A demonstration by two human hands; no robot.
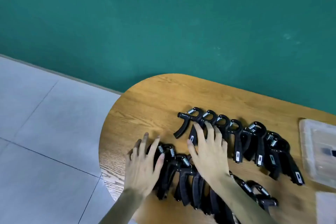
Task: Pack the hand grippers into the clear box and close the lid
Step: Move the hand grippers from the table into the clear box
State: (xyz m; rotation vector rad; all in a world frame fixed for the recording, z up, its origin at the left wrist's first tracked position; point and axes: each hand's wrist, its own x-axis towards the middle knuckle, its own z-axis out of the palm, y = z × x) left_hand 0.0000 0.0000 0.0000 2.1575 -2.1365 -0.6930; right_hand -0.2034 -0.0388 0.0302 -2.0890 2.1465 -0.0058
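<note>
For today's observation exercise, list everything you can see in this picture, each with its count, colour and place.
hand grippers: over a dozen, exact count unclear, black with silver springs, two overlapping rows on the table
table: one, light brown wood, rounded end, lower right
clear box: one, see-through, right edge of the table, partly out of frame
wall: one, green, behind the table
floor: grey tiles, left
left hand: one, fingers spread over the near row
right hand: one, fingers spread on the far row's left end
</note>
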